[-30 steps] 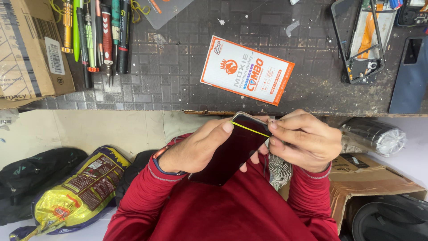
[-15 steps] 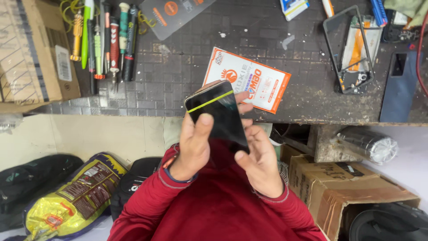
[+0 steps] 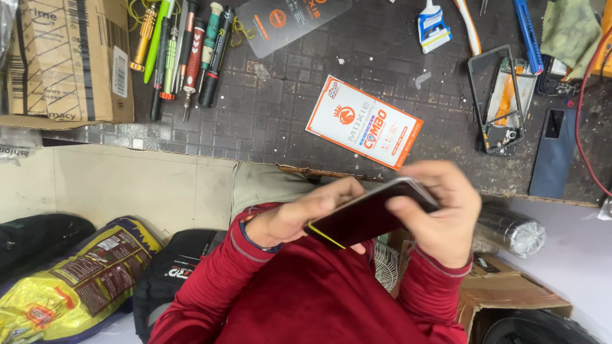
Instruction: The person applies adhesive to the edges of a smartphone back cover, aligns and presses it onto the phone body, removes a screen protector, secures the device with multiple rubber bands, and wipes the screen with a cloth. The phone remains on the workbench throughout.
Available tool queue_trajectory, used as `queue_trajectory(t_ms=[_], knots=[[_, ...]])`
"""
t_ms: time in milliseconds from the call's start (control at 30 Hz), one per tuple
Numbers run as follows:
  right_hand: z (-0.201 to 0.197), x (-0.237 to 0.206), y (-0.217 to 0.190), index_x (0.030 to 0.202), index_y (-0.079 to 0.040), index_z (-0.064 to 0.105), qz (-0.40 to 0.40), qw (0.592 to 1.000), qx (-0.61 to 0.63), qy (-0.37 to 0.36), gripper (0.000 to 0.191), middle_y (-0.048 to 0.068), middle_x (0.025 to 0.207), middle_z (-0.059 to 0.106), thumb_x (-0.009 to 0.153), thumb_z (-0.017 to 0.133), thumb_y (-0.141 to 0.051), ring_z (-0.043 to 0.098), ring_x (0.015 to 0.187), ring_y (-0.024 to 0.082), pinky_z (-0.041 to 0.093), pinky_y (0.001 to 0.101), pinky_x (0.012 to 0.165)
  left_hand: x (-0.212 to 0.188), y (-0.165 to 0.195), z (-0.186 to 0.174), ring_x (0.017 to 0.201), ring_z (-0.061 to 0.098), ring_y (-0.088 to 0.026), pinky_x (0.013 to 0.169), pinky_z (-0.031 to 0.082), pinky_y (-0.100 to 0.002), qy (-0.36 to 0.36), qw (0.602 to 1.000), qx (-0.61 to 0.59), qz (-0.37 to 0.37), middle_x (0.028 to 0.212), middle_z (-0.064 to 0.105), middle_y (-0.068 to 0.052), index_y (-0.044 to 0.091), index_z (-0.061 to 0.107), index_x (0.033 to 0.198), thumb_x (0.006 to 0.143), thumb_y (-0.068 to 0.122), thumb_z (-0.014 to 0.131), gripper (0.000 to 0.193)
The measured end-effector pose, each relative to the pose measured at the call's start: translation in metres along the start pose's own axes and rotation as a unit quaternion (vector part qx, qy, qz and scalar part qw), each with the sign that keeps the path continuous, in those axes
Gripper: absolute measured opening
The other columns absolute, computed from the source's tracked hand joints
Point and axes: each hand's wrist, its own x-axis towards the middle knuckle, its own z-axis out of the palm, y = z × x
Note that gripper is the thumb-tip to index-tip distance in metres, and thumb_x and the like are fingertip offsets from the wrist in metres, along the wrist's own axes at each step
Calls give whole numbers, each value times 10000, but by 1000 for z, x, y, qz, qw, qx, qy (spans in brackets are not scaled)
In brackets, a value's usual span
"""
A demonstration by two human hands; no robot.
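A dark smartphone point(image 3: 360, 216) with a thin yellow strip at one end lies tilted between both my hands, close to my chest and below the workbench edge. My left hand point(image 3: 299, 213) grips its lower end, by the yellow strip. My right hand point(image 3: 440, 207) wraps over its upper end, fingers curled on the edge. Both sleeves are red. An orange-and-white flat packet point(image 3: 363, 121) lies on the dark tiled bench point(image 3: 274, 108) just beyond my hands.
Several screwdrivers and pens point(image 3: 185, 51) lie at the bench's back left beside a cardboard box point(image 3: 64, 60). An opened phone frame point(image 3: 500, 102), a blue phone back point(image 3: 554, 153), a glue tube point(image 3: 433, 25) and a green cloth point(image 3: 570, 28) sit right. Bags point(image 3: 76, 280) lie on the floor.
The phone was raised upright over the bench edge, then came back down toward my chest and turned flatter. My right hand shifted from beneath it to gripping its upper end.
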Motion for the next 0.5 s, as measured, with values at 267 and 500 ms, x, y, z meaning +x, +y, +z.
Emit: queue_trajectory(t_ms=[267,500], knots=[[39,101,-34,1235,-26,686,-36,942,-34,-331,279,39,991,745,1033,575,-184,671,869,83,564,269,791,-19,-8,-3,1155,622,-242,989,548,-385,-49,995,79,30,1295,587,-211,-83,420,1504,1036,707,511,922],[139,201,-40,1146,-72,679,-406,858,-205,-239,103,119,1091,681,1055,632,-75,687,1015,321,551,419,873,-38,-36,-8,1155,643,-286,1030,522,-411,-28,998,13,54,1336,626,-231,-62,435,1509,988,830,312,1041]])
